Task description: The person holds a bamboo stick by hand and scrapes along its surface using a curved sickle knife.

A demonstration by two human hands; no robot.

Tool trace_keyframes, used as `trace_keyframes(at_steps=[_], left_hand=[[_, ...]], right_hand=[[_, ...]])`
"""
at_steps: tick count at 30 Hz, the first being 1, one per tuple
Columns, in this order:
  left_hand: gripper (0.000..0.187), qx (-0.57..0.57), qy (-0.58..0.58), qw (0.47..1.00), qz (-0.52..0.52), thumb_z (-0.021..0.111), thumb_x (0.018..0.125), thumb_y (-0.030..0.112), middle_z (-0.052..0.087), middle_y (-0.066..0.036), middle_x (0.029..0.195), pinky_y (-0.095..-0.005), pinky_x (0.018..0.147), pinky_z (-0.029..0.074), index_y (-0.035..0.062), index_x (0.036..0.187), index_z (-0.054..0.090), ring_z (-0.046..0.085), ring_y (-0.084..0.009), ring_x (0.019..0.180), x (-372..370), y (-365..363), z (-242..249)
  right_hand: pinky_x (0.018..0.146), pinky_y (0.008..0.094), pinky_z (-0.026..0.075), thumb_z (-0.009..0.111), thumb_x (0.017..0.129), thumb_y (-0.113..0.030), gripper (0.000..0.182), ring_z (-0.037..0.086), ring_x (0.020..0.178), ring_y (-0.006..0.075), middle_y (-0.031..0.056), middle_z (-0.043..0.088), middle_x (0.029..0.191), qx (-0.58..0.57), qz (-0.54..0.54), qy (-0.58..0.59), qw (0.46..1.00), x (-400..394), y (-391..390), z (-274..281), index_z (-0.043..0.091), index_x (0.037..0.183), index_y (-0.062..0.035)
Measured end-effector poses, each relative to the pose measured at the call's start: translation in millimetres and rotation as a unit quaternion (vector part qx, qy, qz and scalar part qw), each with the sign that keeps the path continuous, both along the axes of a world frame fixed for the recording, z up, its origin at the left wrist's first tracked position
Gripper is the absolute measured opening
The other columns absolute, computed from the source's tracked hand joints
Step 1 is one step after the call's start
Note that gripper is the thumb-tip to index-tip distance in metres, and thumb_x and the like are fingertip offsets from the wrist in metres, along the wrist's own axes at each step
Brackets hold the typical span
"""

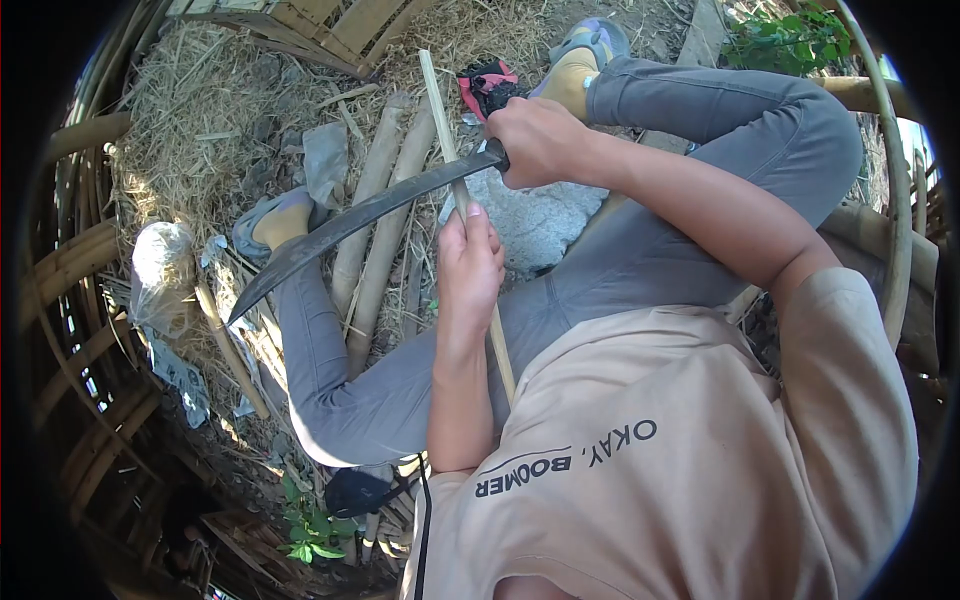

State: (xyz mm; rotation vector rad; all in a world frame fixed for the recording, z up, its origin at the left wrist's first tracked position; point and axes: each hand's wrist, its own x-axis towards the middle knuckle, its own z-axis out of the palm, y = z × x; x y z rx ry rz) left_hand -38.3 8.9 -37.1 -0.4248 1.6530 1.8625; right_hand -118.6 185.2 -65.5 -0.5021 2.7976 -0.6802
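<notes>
My right hand is closed around the handle of a long curved knife, whose dark blade extends left and down to a pointed tip. My left hand grips a thin pale bamboo strip near its middle, thumb along it. The strip runs from above the blade down to the shirt. The blade crosses over the strip just above my left thumb. A pale stone block lies between the legs, beneath my right hand.
Bamboo poles lie on the straw-covered ground left of the block. A wooden crate stands at the top, near a red and black item. A clear plastic bag is at left. Bent bamboo rises at right.
</notes>
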Motion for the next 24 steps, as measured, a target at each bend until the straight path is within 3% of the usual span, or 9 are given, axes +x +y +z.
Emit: trace_keyframes(at_steps=[5, 6, 9, 13, 15, 19, 24], left_hand=[[0.031, -0.014, 0.023, 0.999, 0.039, 0.040, 0.107, 0.033, 0.032, 0.008, 0.062, -0.0203, 0.038, 0.018, 0.0136, 0.083, 0.040, 0.026, -0.0008, 0.046, 5.5, -1.5, 8.9], [0.030, -0.017, 0.030, 0.998, 0.051, 0.042, 0.106, 0.033, 0.030, 0.008, 0.062, -0.0197, 0.038, 0.017, 0.0142, 0.083, 0.041, 0.024, -0.0001, 0.046, 6.0, -4.2, 10.9], [0.031, 0.014, 0.034, 0.998, 0.051, 0.043, 0.106, 0.034, 0.031, 0.008, 0.063, -0.0191, 0.038, 0.016, 0.0140, 0.082, 0.041, 0.025, 0.0002, 0.046, 0.1, -11.5, 27.0], [0.031, 0.081, 0.037, 0.996, 0.020, 0.045, 0.105, 0.034, 0.031, 0.008, 0.063, -0.0182, 0.038, 0.017, 0.0139, 0.082, 0.041, 0.026, 0.0005, 0.047, -3.3, -9.2, 19.3], [0.029, 0.098, 0.028, 0.995, 0.013, 0.047, 0.105, 0.032, 0.031, 0.008, 0.063, -0.0177, 0.038, 0.017, 0.0139, 0.082, 0.041, 0.026, 0.0007, 0.047, -2.8, -10.4, 14.3], [0.021, 0.068, 0.010, 0.997, 0.044, 0.056, 0.100, 0.022, 0.033, 0.008, 0.065, -0.0177, 0.038, 0.018, 0.0135, 0.086, 0.044, 0.027, 0.0008, 0.048, -3.9, -20.1, 4.2], [0.017, 0.053, 0.013, 0.997, 0.059, 0.062, 0.094, 0.013, 0.036, 0.008, 0.067, -0.0184, 0.039, 0.018, 0.0133, 0.089, 0.046, 0.028, 0.0008, 0.048, -4.7, -22.2, 5.3]], right_hand=[[0.074, 0.0460, 0.055, 0.070, 0.056, -0.011, 0.037, 0.067, 0.078, 0.0395, 0.0221, 0.067, 0.077, -0.009, -0.012, 0.068, 0.998, -9.8, 11.5, -4.0, 0.072, 0.091, 0.0004], [0.076, 0.0466, 0.055, 0.069, 0.057, -0.011, 0.038, 0.067, 0.078, 0.0400, 0.0221, 0.067, 0.076, 0.020, -0.064, 0.027, 0.997, -20.8, 19.9, 2.9, 0.073, 0.094, 0.0003], [0.068, 0.0418, 0.056, 0.069, 0.070, -0.014, 0.027, 0.068, 0.072, 0.0392, 0.0238, 0.069, 0.077, -0.019, -0.149, 0.071, 0.986, -48.6, 64.6, -11.6, 0.072, 0.091, 0.0019], [0.068, 0.0427, 0.054, 0.068, 0.072, -0.016, 0.025, 0.068, 0.072, 0.0371, 0.0219, 0.067, 0.074, -0.051, -0.119, 0.111, 0.985, -41.5, 66.6, 4.2, 0.073, 0.090, 0.0006], [0.070, 0.0434, 0.054, 0.068, 0.071, -0.016, 0.025, 0.068, 0.072, 0.0368, 0.0212, 0.067, 0.073, -0.036, -0.051, 0.097, 0.993, -26.5, 46.7, 10.8, 0.073, 0.090, -0.0003], [0.073, 0.0484, 0.055, 0.066, 0.063, -0.014, 0.022, 0.068, 0.077, 0.0375, 0.0193, 0.067, 0.075, 0.008, 0.043, 0.035, 0.998, 1.0, 5.0, 12.0, 0.070, 0.082, -0.0037], [0.067, 0.0468, 0.054, 0.063, 0.062, -0.009, 0.016, 0.066, 0.070, 0.0384, 0.0202, 0.065, 0.068, -0.047, 0.081, -0.019, 0.995, 8.4, -9.3, 10.6, 0.069, 0.075, -0.0010]])
